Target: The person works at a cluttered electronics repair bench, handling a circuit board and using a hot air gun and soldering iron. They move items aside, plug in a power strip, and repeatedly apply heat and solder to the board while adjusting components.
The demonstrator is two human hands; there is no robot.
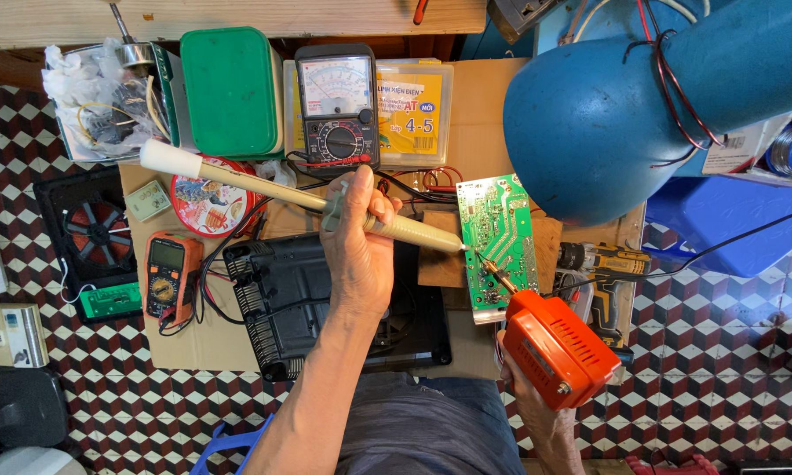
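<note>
My left hand (358,237) grips a long cream desoldering pump (264,187), its tip reaching the left edge of a green circuit board (500,242). My right hand (528,400) holds an orange soldering gun (557,347) whose metal tip touches the board's lower part, close to the pump's tip. The board lies tilted on a wooden block above a black appliance housing (281,295).
An analog multimeter (337,105), a green box (231,88) and a yellow parts box (418,110) stand behind. An orange digital meter (171,277) lies left. A blue lamp shade (589,114) hangs over the right. A yellow drill (602,264) lies right of the board.
</note>
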